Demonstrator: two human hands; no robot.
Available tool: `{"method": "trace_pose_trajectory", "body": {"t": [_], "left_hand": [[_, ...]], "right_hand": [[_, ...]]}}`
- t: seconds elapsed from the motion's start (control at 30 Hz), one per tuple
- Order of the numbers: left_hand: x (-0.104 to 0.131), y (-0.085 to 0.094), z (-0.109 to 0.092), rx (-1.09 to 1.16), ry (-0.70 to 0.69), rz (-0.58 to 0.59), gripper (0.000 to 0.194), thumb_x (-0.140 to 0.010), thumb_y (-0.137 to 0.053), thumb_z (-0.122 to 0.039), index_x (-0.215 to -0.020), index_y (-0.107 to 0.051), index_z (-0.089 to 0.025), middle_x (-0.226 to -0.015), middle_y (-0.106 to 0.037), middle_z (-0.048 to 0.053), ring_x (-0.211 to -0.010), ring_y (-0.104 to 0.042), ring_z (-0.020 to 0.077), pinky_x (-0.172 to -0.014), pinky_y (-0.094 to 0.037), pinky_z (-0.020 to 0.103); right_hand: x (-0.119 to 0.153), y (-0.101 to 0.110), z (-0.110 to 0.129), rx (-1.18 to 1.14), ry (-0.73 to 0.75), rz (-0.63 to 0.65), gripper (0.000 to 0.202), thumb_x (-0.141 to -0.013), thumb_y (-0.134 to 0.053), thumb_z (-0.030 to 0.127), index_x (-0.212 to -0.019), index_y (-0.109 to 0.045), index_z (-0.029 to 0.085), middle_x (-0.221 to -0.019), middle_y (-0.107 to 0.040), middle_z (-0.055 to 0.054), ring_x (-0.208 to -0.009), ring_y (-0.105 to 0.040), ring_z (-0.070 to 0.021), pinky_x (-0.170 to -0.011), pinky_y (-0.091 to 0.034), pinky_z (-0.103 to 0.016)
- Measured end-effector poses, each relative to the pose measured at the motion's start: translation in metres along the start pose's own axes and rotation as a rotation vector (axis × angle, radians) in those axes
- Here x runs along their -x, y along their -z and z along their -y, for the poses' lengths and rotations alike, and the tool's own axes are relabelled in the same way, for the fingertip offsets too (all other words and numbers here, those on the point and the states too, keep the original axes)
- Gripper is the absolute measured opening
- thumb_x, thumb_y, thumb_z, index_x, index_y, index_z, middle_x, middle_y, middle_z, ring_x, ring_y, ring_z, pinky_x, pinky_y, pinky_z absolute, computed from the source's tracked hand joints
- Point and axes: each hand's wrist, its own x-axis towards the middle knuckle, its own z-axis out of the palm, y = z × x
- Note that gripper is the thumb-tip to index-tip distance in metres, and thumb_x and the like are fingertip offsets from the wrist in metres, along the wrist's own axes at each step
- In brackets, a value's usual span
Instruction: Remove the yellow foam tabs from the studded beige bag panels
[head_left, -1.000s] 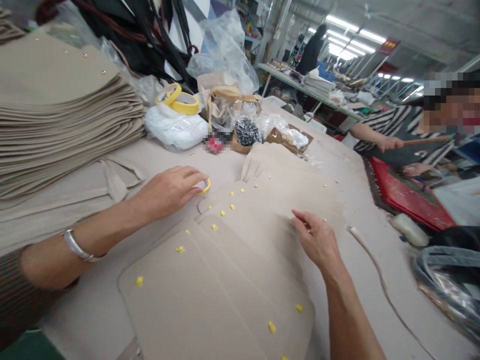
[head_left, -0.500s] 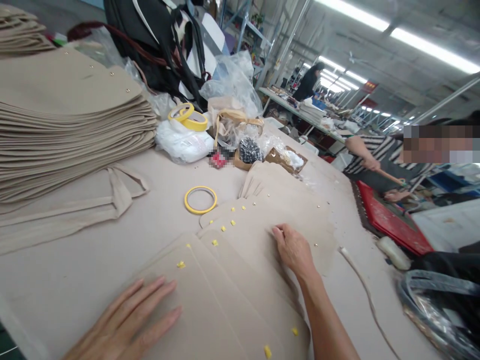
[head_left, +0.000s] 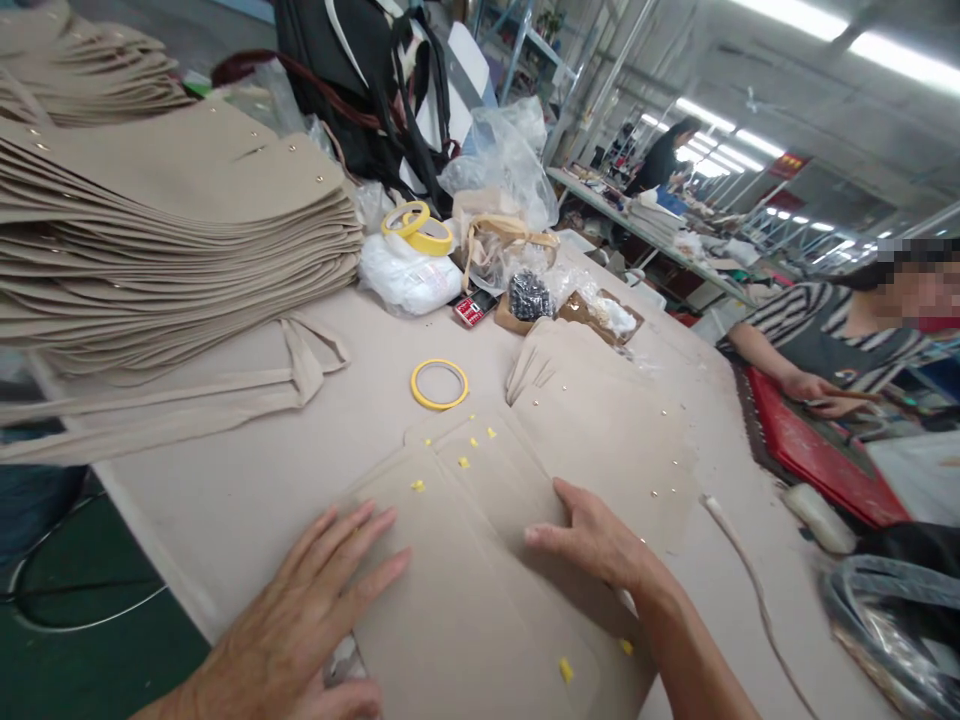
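Note:
A stack of beige fabric panels, marked with small yellow tape bits, lies in front of me. My left hand rests on its left side with the fingers spread. Along the right edge is my right hand, thumb and forefinger apart, touching the panels; its other fingers are partly hidden. Behind it, more beige panels with small metal studs are fanned out on the table. A yellow tape roll lies flat just beyond the panels.
A tall pile of beige panels stands at left, beside a fabric strap. Two tape rolls sit on a white plastic bundle. A cord lies at right. A co-worker sits by a red tray.
The marked panels, fanned wider before, now overlap more closely. My right hand has come nearer and leftward over the table, its fingers going from pinched to apart. The view has turned left.

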Motion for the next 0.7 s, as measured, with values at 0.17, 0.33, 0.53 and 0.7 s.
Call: {"method": "trace_pose_trajectory", "body": {"t": [0.17,0.33,0.53,0.7], "left_hand": [[-0.001,0.004,0.000,0.034,0.016,0.020,0.083,-0.077,-0.063,-0.060,-0.146,-0.032,-0.025,-0.156,-0.022,0.011,-0.139,-0.026,0.0357,-0.113,-0.021,0.056],[-0.002,0.006,0.001,0.095,-0.004,0.012,0.088,-0.075,-0.065,-0.062,-0.147,-0.030,-0.027,-0.156,-0.021,0.012,-0.139,-0.026,0.0369,-0.111,-0.024,0.059],[0.009,0.008,-0.001,0.116,-0.108,-0.028,0.084,-0.080,-0.062,-0.059,-0.148,-0.027,-0.025,-0.156,-0.020,0.015,-0.139,-0.025,0.0359,-0.111,-0.025,0.059],[0.023,0.008,-0.005,0.128,-0.169,-0.057,0.084,-0.079,-0.057,-0.066,-0.147,-0.029,-0.024,-0.155,-0.022,0.014,-0.138,-0.028,0.0357,-0.112,-0.024,0.057]], "right_hand": [[0.045,-0.019,0.045,-0.203,-0.022,0.171,0.052,-0.060,-0.078,0.025,-0.108,-0.059,0.019,-0.093,-0.070,0.000,-0.080,-0.063,-0.0184,-0.065,-0.046,-0.024],[0.078,-0.034,0.077,-0.163,-0.041,0.108,0.050,-0.059,-0.073,0.014,-0.107,-0.061,0.022,-0.091,-0.072,0.002,-0.080,-0.066,-0.0171,-0.064,-0.048,-0.021],[0.091,-0.052,0.075,-0.220,-0.079,0.071,0.043,-0.055,-0.075,0.013,-0.097,-0.066,0.019,-0.086,-0.074,0.000,-0.076,-0.067,-0.0194,-0.060,-0.049,-0.023],[0.079,-0.058,0.042,-0.583,-0.125,0.324,0.042,-0.051,-0.080,0.018,-0.092,-0.071,0.013,-0.082,-0.073,-0.003,-0.076,-0.068,-0.0205,-0.069,-0.054,-0.028]]}}
